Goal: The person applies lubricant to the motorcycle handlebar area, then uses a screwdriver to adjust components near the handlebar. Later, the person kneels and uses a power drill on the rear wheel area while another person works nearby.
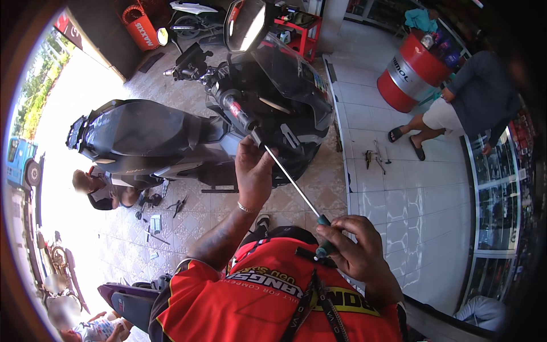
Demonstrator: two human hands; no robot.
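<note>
My left hand (pixel 253 174), with a bracelet at the wrist, is closed on a dark end piece (pixel 259 137) at the scooter's handlebar grip (pixel 236 109). A screwdriver (pixel 292 184) runs diagonally from that piece, its metal tip at my left fingers; whether it is inserted I cannot tell. My right hand (pixel 356 242) grips the screwdriver's green handle (pixel 323 225) low in the view, in front of my red shirt. The black scooter (pixel 148 131) stands side-on above my hands, with a mirror (pixel 245 25) over the grip.
A person (pixel 97 188) crouches behind the scooter beside scattered tools (pixel 154 225). Another (pixel 478 97) stands right, near tools (pixel 376 159), a red drum (pixel 404 74) and glass display cases (pixel 493 205). Other people (pixel 421 20) are at the edges. A red cart (pixel 307 28) stands behind.
</note>
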